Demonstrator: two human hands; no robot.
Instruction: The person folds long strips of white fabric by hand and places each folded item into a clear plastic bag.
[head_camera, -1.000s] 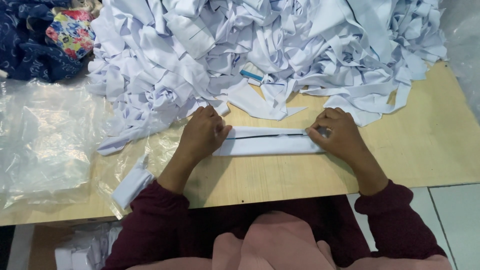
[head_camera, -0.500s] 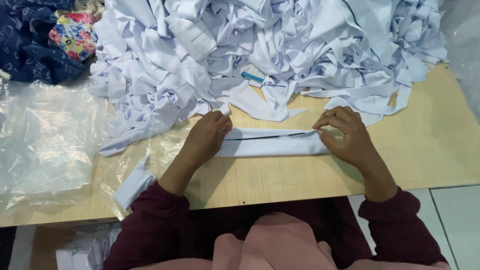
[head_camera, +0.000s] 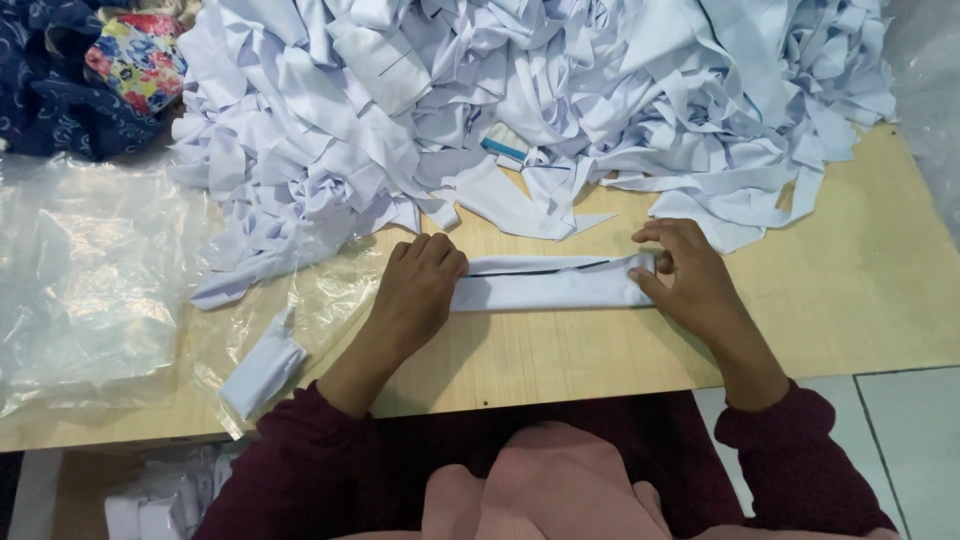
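A pale wooden table (head_camera: 860, 300) is filling the view, and a big heap of white cloth strips (head_camera: 520, 110) is covering its far half. Near the front edge, 1 folded white strip (head_camera: 550, 285) with a thin dark line along its top is lying flat on the wood, stretched between the person's 2 hands. The left hand (head_camera: 415, 290) is pressing down on the strip's left end, its fingers curled together with the knuckles up, so the end itself is hidden under it. The right hand (head_camera: 690, 275) is pinching the right end, thumb and fingers closing on the folded cloth there. A small blue and white tag (head_camera: 503, 146) is lying at the foot of the heap, just beyond the strip. Off to the left, clear plastic sheeting (head_camera: 90, 290) is spreading over the table, and a small rolled white bundle (head_camera: 265, 365) is resting on it near the left forearm. At the far left corner, dark blue fabric (head_camera: 50, 100) is sitting with what looks like a flowered piece (head_camera: 135, 60) on top. Both sleeves are dark maroon.
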